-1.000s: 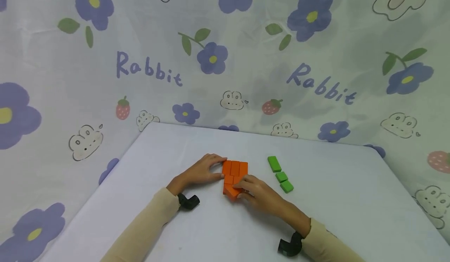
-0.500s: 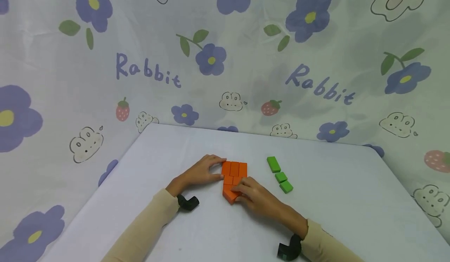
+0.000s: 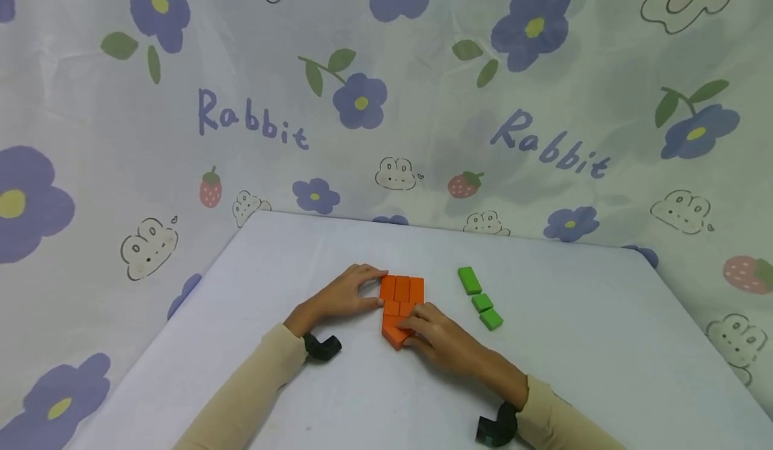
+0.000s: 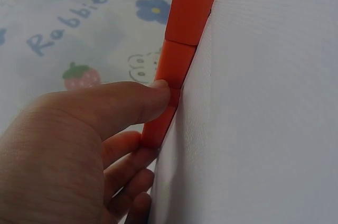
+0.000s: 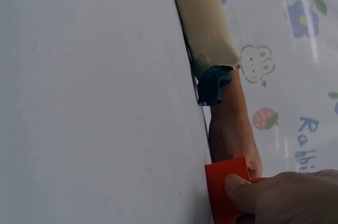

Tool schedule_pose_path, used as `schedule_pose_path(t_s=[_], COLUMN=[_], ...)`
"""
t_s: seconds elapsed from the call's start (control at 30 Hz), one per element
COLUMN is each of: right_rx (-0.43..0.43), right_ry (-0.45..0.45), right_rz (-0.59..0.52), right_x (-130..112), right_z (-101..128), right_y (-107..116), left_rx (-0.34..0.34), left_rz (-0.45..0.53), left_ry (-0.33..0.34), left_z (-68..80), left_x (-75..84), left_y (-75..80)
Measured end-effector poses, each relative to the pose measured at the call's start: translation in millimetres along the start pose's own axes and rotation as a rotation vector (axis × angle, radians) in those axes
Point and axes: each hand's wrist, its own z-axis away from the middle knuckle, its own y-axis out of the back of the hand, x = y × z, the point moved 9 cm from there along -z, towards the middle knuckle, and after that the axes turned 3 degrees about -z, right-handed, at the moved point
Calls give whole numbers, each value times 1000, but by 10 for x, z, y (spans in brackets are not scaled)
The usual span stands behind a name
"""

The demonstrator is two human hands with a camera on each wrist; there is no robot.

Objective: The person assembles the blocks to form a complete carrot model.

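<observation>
Several orange blocks lie flat and close together on the white table, with three long blocks [image 3: 402, 289] side by side in the far row. At the near end sits another orange block [image 3: 394, 336], its front face showing. My right hand [image 3: 447, 339] pinches it, thumb [image 5: 240, 195] on its near face in the right wrist view and fingers over its top; they hide its right part. My left hand [image 3: 344, 294] rests along the left side of the group. In the left wrist view its thumb [image 4: 142, 100] touches the orange side faces, and its other fingers reach the far end.
Three green blocks lie in a slanting line to the right of the orange group: a long one [image 3: 469, 280], then two shorter ones [image 3: 482, 303]. A printed cloth [image 3: 362, 101] hangs behind the white table [image 3: 574, 343]. Black wrist devices [image 3: 498, 426] sit at both cuffs.
The near orange block was askew a second ago; my right hand has turned it and brought it in line against the others. My left hand has stayed in place.
</observation>
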Motion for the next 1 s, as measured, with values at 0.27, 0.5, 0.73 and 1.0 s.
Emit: schedule_pose_path(t_s=[0.27,0.5,0.73,1.0], right_rx=[-11,-17,-21,-9], right_ry=[-13,-27,-15,10], right_rz=[12,19,15,39], right_x=[32,50,52,49], right_z=[-30,-62,-28,-23], right_y=[-23,-31,-55,-39], left_rx=[-13,-7,9,14], left_rz=[9,24,28,18], left_ry=[8,24,-4,-9], left_z=[-26,-48,-34,-34], left_x=[-44,-86,-74,-71], left_y=[16,42,27,26])
